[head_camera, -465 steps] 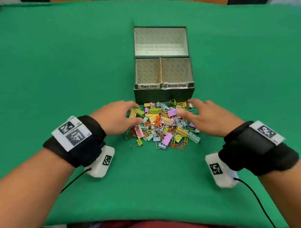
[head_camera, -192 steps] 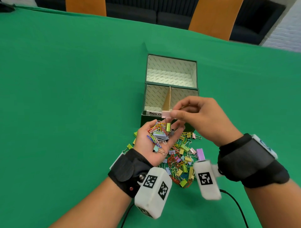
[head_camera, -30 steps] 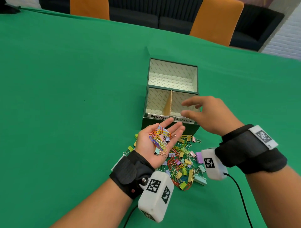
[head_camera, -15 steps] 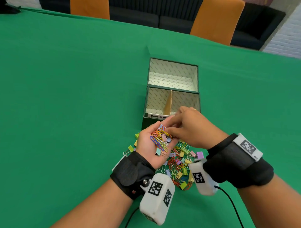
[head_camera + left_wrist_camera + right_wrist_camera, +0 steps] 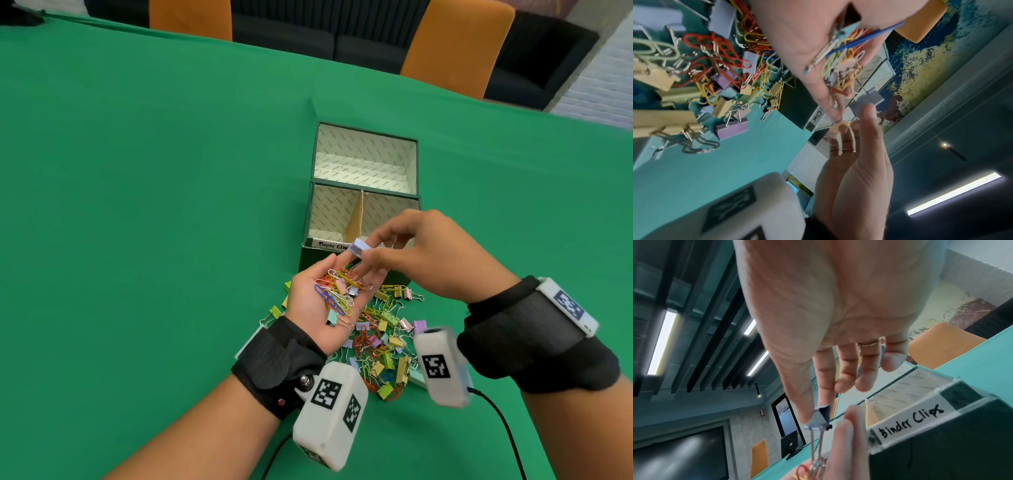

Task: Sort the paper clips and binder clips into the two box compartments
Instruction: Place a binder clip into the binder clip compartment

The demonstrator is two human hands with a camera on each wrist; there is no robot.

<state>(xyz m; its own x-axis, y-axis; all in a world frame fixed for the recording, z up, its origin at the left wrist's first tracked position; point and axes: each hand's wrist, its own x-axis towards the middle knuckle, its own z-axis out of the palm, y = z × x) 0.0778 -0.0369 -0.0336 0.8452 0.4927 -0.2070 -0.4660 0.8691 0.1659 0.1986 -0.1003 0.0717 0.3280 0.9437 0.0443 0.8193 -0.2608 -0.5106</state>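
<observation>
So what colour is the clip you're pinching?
Light purple-blue binder clip, clearest in the head view.

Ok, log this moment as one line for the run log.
right hand: pinches lilac binder clip | left hand: palm up, cradling mixed clips | box: compartments look empty | pile: remains

Your right hand (image 5: 431, 257) pinches a lavender binder clip (image 5: 358, 248) just above your left hand (image 5: 329, 308), whose upturned palm cups a tangle of coloured paper clips (image 5: 334, 296) and a few small binder clips. In front of you the dark green box (image 5: 363, 219) stands open, its near part split into two compartments labelled "Paper Clips" and "Binder Clips". The mixed pile (image 5: 383, 349) lies on the cloth beneath your hands.
</observation>
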